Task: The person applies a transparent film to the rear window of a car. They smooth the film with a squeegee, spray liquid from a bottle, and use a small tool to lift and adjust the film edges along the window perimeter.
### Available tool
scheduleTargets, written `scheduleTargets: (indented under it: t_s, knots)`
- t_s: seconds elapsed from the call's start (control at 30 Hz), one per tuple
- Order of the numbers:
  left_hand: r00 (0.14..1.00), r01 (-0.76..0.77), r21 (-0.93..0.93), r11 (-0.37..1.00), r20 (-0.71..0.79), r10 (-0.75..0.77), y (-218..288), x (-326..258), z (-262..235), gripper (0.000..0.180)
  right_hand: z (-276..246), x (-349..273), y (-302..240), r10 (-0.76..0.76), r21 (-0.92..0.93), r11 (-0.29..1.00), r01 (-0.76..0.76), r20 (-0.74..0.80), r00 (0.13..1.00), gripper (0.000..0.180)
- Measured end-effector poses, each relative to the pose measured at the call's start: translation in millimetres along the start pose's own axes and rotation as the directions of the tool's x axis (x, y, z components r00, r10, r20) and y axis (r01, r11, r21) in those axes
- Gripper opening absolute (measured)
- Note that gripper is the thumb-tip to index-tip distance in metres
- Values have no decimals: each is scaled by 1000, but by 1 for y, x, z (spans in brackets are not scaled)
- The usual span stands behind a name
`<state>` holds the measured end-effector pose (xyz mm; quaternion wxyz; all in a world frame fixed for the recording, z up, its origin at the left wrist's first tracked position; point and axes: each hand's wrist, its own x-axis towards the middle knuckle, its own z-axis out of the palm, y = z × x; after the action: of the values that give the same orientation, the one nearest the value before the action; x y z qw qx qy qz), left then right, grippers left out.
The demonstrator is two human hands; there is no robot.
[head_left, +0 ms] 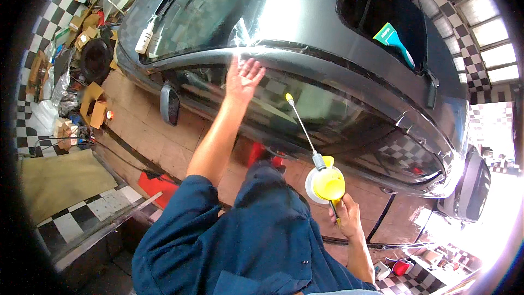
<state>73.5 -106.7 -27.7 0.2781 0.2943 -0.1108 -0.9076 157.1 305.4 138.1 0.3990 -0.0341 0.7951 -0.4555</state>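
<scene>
My left hand (244,83) is raised palm up with its fingers apart, by the edge of the car's roof above the side windows. Just beyond its fingertips is a shiny, clear crinkled patch (241,34), perhaps film; whether the hand touches it I cannot tell. Lower right, my right hand (347,217) grips the dark handle of a pump sprayer (329,184) with a yellow top and a pale round tank. Its thin metal wand points up and left toward the side glass, ending in a yellow nozzle (289,98). The dark grey car (314,16) stands before me.
A turquoise and green flat squeegee (394,42) lies on the car's dark glass panel. A white bottle (146,38) rests near the windshield's base. The side mirror (169,104) juts out at left. Boxes, a tire (96,59) and plastic clutter the left wall.
</scene>
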Motion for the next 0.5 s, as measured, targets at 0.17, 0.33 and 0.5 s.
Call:
scheduleTargets:
  t_s: [0.17,0.33,0.5]
  knots:
    - [993,114,89,990,23,-116,-58,-23,24,44,-18,-21,12,-6,14,1000,7,-23,1000,56]
    - [999,-7,116,993,51,1,-63,-29,51,18,-20,-30,18,13,115,993,-3,-81,997,56]
    - [991,-2,16,1000,131,0,-55,-30,69,15,-11,-26,20,14,209,978,5,-89,996,53]
